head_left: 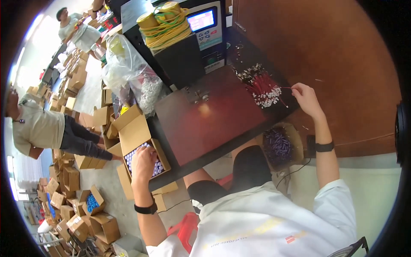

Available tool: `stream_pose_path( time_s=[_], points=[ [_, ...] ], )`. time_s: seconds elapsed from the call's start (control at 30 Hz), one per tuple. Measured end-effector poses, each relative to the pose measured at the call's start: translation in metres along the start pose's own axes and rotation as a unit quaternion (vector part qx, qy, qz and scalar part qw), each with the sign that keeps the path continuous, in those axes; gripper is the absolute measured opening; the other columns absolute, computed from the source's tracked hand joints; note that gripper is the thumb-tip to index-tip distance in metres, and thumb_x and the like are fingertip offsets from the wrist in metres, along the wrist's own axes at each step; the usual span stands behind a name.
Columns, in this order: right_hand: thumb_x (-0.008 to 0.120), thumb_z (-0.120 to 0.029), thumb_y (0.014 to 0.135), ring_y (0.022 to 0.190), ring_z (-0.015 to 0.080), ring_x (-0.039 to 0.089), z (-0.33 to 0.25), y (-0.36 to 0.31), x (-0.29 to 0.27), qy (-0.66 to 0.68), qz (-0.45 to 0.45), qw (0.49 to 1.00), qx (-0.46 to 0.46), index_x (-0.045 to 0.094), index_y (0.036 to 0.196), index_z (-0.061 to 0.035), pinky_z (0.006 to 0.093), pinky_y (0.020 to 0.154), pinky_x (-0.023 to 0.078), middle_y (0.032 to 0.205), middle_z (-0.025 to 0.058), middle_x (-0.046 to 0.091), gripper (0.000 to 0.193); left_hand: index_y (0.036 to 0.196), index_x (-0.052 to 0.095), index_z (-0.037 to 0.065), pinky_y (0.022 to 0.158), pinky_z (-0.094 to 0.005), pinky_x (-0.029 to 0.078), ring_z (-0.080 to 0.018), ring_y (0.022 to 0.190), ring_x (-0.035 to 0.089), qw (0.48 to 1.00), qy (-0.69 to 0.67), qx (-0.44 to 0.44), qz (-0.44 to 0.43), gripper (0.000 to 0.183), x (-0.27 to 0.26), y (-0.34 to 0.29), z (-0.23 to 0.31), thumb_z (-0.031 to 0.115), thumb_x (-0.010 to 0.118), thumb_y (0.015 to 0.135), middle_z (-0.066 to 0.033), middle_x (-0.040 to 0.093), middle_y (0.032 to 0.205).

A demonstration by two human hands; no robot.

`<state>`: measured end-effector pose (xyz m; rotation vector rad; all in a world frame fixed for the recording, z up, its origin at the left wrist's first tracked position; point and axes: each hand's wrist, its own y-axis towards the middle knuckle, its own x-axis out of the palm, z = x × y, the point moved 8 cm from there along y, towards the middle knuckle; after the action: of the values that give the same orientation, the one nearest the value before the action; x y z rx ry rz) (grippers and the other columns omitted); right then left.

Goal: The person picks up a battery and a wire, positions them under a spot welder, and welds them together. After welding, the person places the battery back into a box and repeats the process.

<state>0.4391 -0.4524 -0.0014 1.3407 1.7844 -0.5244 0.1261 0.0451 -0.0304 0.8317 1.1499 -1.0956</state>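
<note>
My left hand (144, 163) is over an open cardboard box (130, 121) at the table's left edge. Its fingers are bent down among upright purple cylindrical cells (159, 168); what they pinch, if anything, is hidden. Off the table's right edge, my right hand (306, 99) pinches the end of a thin red wire (286, 88). That wire reaches toward a pile of red wires (262, 84) with white ends on the near side and dark ends on the far side. Between the hands lies a dark red mat (214, 124) on the black table.
A machine (207, 38) with a lit screen stands at the back, a yellow-green wire coil (167, 34) before it. Plastic bags (132, 73) sit left. Below the table's right side is a container of purple cells (280, 143). Two people (43, 124) stand among cartons at left.
</note>
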Motion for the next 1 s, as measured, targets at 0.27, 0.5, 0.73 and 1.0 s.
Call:
stream_pose_path(
  time_s=[0.27,0.5,0.73,1.0],
  points=[
    [0.061,-0.012,0.1,0.087,0.0082,0.06,0.002,0.006,-0.026,0.08,0.027,0.993,0.083,0.068,0.105,0.0025,0.0256,0.078,0.048,0.093,0.0009,0.067,0.017,0.098,0.066,-0.004,0.067,-0.0342,0.052,-0.0255,0.069,0.065,0.978,-0.137,-0.001,0.155,0.013,-0.082,0.002,0.04,0.008,0.069,0.095,-0.0177,0.069,0.085],
    [0.065,-0.014,0.1,0.089,0.0051,0.059,-0.082,0.001,0.01,0.264,-0.047,0.963,-0.02,0.071,0.103,0.0007,0.0226,0.08,0.047,0.094,-0.0025,0.067,0.016,0.098,0.066,-0.003,0.065,-0.0317,0.052,-0.0212,0.069,0.064,0.941,-0.277,0.046,0.187,0.012,-0.066,0.036,0.112,0.005,0.07,0.089,-0.0128,0.066,0.085],
    [0.063,-0.018,0.1,0.087,0.0072,0.055,-0.151,-0.008,0.07,0.273,-0.202,0.936,-0.09,0.066,0.098,-0.001,0.0255,0.078,0.044,0.088,-0.001,0.062,0.017,0.096,0.066,-0.002,0.063,-0.027,0.048,-0.0126,0.066,0.057,0.929,-0.304,0.019,0.208,0.018,-0.039,0.045,0.123,0.006,0.076,0.084,-0.0083,0.062,0.078],
    [0.061,-0.016,0.101,0.094,0.01,0.06,-0.162,0.017,0.106,0.352,-0.231,0.903,-0.089,0.066,0.101,-0.0008,0.0265,0.086,0.048,0.096,0.0028,0.067,0.016,0.09,0.075,0.0,0.079,-0.037,0.05,-0.0277,0.085,0.061,0.947,-0.245,0.034,0.205,0.022,-0.033,0.056,0.134,0.017,0.083,0.077,-0.0108,0.07,0.085]
  ],
)
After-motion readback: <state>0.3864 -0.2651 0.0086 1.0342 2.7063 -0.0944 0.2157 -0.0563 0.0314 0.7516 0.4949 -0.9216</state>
